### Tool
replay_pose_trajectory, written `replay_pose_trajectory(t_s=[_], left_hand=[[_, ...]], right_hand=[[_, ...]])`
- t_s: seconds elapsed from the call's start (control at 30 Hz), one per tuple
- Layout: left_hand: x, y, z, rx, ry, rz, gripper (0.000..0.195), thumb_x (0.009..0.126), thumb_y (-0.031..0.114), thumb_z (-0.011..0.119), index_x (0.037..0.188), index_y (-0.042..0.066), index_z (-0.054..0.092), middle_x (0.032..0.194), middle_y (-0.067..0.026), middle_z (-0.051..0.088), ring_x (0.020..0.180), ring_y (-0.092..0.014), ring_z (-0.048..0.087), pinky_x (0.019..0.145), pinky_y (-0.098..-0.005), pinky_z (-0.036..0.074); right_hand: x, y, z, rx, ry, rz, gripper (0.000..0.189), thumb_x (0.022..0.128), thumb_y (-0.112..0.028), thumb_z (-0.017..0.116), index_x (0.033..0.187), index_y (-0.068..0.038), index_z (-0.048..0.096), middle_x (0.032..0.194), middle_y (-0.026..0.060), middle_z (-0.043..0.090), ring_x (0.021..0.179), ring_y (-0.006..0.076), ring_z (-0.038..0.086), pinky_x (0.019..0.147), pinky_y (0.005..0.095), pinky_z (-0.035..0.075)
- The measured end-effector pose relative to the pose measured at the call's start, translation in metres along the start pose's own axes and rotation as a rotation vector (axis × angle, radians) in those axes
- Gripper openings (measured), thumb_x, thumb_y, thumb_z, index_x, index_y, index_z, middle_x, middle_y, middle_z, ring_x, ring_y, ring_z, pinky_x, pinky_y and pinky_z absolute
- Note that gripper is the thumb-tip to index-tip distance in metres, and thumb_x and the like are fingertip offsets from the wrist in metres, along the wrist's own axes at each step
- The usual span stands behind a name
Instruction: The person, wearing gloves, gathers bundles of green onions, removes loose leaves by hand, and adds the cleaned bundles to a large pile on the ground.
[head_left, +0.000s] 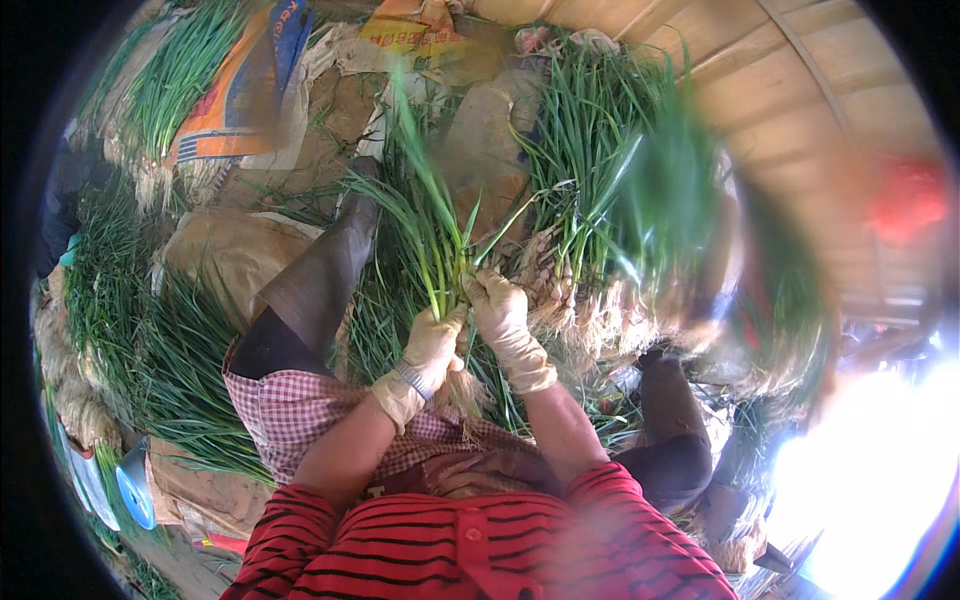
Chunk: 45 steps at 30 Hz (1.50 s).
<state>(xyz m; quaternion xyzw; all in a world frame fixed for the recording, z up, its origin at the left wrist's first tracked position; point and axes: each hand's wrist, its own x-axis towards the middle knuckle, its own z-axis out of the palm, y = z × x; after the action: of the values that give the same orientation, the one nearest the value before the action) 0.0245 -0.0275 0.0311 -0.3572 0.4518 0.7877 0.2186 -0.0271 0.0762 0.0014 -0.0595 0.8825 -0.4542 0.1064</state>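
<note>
Both of my hands wear pale rubber gloves and meet in front of my lap. My left hand (431, 349), a watch at its wrist, is closed around the lower stalks of a small bunch of green garlic plants (437, 251). The leaves point away from me, and pale stringy roots (463, 394) hang below the hand. My right hand (499, 307) touches the same bunch from the right side, its fingers bent at the stalks; whether it grips a stalk cannot be told. Just beyond it lies a large heap of similar plants (577, 292) with bulbs and roots towards me.
More leafy plants (187, 375) lie at the left, near brown sacking (232, 255). An orange and blue printed sack (240, 97) lies at the upper left. A blue round object (136, 491) is at the lower left. Blurred leaves rise at the right, before a tan panelled surface (787, 75).
</note>
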Motion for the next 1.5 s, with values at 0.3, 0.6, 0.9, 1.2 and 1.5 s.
replay_pose_trajectory(t_s=[0.3, 0.6, 0.9, 1.2, 1.5], left_hand=[[-0.013, 0.019, -0.004, -0.213, 0.036, 0.098, 0.017, 0.088, 0.021, 0.048, 0.081, 0.006, 0.048, 0.051, -0.0002, 0.044, 0.035, -0.009, 0.035, 0.029, -0.022, 0.028], [-0.05, 0.046, -0.042, -0.578, -0.016, 0.34, 0.033, 0.091, 0.027, 0.041, 0.116, 0.007, 0.044, 0.054, 0.0025, 0.033, 0.04, -0.006, 0.028, 0.035, -0.0184, 0.022], [-0.04, 0.056, -0.046, -0.551, 0.042, 0.477, 0.036, 0.09, 0.03, 0.044, 0.118, 0.008, 0.041, 0.056, 0.0035, 0.034, 0.04, -0.006, 0.026, 0.039, -0.0207, 0.024], [-0.032, 0.048, -0.03, -0.46, 0.068, 0.318, 0.02, 0.081, 0.023, 0.061, 0.09, 0.008, 0.051, 0.051, 0.0037, 0.037, 0.039, -0.006, 0.032, 0.034, -0.0198, 0.021], [-0.019, -0.003, -0.01, -0.271, -0.004, 0.059, 0.016, 0.08, 0.003, 0.055, 0.096, 0.003, 0.054, 0.083, -0.0078, 0.062, 0.04, -0.006, 0.043, 0.033, -0.0194, 0.034]], right_hand=[[0.027, 0.014, 0.017, -0.624, -0.117, 0.145, 0.025, 0.078, -0.029, 0.052, 0.09, -0.01, 0.063, 0.079, 0.0147, 0.063, 0.073, 0.0306, 0.061, 0.066, 0.0383, 0.048], [0.038, 0.028, 0.019, -0.69, -0.842, -0.052, 0.038, 0.076, -0.023, 0.058, 0.108, -0.002, 0.052, 0.099, 0.0225, 0.057, 0.086, 0.0305, 0.06, 0.074, 0.0378, 0.048], [0.03, 0.106, 0.103, -0.741, -0.68, -0.003, 0.071, 0.076, -0.014, 0.056, 0.136, -0.015, 0.017, 0.113, 0.0205, 0.05, 0.086, 0.0283, 0.059, 0.074, 0.0324, 0.047], [-0.025, 0.123, 0.0, 0.842, -0.423, 0.685, 0.035, 0.077, -0.016, 0.064, 0.108, -0.002, 0.055, 0.091, 0.0026, 0.061, 0.079, 0.0119, 0.056, 0.071, 0.026, 0.044], [-0.061, 0.002, -0.025, 0.939, -0.259, 0.625, 0.028, 0.084, -0.008, 0.054, 0.11, -0.001, 0.051, 0.097, 0.0069, 0.059, 0.089, 0.0121, 0.055, 0.078, 0.0217, 0.045]])
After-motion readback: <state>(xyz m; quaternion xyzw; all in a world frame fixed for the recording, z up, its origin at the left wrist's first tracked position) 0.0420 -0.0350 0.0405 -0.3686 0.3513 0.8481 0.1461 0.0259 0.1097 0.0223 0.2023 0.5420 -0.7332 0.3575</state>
